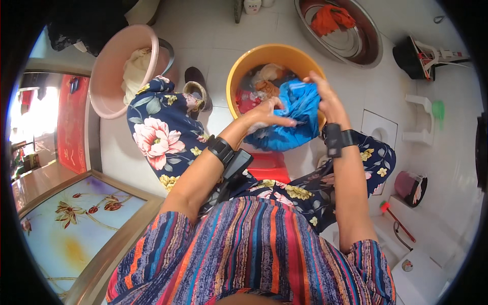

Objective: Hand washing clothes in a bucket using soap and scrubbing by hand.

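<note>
The blue cloth [300,108] lies bunched between the person's hands, neither clearly nearer, its longer spread slanting from near-left to far-right. The left hand [265,114] holds its left side, thumb stretched across; the right hand [328,100] curls round its right edge. Beyond, the yellow basin [232,84] contains more laundry [268,76].
</note>
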A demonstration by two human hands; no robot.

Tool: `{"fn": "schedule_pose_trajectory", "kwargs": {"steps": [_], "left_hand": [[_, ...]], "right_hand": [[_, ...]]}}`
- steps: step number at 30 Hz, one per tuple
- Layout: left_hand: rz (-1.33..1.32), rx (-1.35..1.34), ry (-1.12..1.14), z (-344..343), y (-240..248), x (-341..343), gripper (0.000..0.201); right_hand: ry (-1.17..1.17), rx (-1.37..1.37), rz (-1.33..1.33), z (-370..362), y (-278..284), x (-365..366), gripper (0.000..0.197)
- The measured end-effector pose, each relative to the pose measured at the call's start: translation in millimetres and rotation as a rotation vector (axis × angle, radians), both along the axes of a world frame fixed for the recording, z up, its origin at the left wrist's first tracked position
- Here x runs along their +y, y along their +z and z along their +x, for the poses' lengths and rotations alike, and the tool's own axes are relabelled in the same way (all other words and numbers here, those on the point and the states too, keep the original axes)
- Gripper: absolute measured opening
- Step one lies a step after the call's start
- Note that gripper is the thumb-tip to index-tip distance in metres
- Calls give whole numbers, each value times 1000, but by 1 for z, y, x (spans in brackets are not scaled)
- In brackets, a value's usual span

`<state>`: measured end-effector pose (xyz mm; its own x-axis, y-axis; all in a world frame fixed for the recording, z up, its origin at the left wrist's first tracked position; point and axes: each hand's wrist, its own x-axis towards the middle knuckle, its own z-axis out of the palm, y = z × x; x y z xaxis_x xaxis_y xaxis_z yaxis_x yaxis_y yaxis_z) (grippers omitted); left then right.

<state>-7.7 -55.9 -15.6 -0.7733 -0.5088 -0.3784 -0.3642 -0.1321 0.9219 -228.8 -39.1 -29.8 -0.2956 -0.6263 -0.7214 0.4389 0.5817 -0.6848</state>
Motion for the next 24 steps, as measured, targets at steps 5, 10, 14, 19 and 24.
{"fn": "schedule_pose_trajectory", "kwargs": {"steps": [5,10,14,19,24], "left_hand": [[597,279,143,5,-9,-6,29],[813,424,448,3,-14,-11,21],[952,416,593,9,-33,-1,28],[1034,266,280,3,-32,11,37],[851,201,270,8,-42,9,40]], "right_hand": [[-169,-542,-240,20,6,46,41],[-57,-363,-228,36,10,64,38],[-279,-404,-457,13,35,52,21],[-372,-478,-423,-14,20,62,22],[-248,-345,-341,-1,19,66,28]]}}
